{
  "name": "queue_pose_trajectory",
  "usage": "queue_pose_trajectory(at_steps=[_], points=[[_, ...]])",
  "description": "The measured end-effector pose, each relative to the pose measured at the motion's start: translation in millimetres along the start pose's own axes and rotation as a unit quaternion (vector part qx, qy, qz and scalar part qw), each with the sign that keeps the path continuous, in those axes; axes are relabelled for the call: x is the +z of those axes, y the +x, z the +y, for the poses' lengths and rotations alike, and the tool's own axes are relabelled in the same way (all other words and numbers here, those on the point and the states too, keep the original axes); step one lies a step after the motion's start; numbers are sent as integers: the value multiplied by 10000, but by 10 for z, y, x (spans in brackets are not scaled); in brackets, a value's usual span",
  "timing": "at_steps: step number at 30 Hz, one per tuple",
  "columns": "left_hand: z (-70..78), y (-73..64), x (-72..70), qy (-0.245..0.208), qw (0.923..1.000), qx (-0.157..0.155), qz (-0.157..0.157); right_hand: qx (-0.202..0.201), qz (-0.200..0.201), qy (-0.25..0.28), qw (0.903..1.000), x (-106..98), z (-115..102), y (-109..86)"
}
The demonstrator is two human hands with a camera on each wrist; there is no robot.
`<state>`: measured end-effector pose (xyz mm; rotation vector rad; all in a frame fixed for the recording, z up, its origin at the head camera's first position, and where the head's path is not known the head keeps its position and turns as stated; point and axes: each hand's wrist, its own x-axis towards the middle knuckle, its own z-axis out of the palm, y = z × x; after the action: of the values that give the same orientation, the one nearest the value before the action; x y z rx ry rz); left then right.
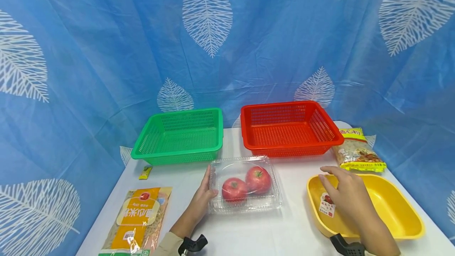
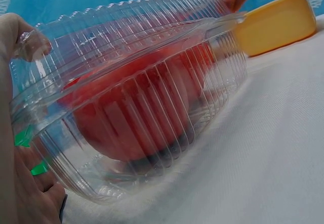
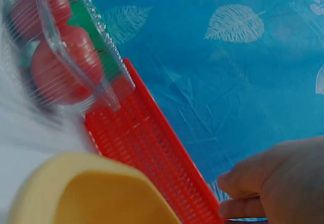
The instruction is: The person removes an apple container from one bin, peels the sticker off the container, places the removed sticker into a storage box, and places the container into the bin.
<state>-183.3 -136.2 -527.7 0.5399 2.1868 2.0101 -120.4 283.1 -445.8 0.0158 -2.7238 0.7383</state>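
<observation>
I see the left hand (image 1: 200,200) on the desk (image 1: 263,234) grasping the left edge of a clear box (image 1: 237,169) with two red apples (image 1: 258,179) inside. Right of that box, the right hand (image 1: 347,193), relaxed and holding nothing, hovers over a yellow basin (image 1: 385,208).

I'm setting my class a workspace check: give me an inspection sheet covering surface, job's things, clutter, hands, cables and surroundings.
Surface: white tabletop.
Job's things: clear container with two red apples inside; yellow basin with a printed card in it.
Clutter: green basket and red basket at the back; yellow-ended bag beside the red one; orange-labelled packet at front left; small yellow packet before the green basket.
Hands: left hand grips the container's left side; right hand is over the basin, nothing visibly held.
Cables: nothing seen.
Surroundings: blue curtain with white leaf print.
</observation>
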Motion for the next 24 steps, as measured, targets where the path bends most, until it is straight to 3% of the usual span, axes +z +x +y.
queue_pose_trajectory(at_steps=[7,16,24], points=[[-9,8,-5,-68,10000,-25,-13,-495,396,118,9979,59,-154,118],[0,3,-2,-58,10000,-66,-19,-1205,537,389,9905,195,-385,227],[9,1,-5,-60,10000,-19,-27,-1130,348,524,9916,316,-571,280]])
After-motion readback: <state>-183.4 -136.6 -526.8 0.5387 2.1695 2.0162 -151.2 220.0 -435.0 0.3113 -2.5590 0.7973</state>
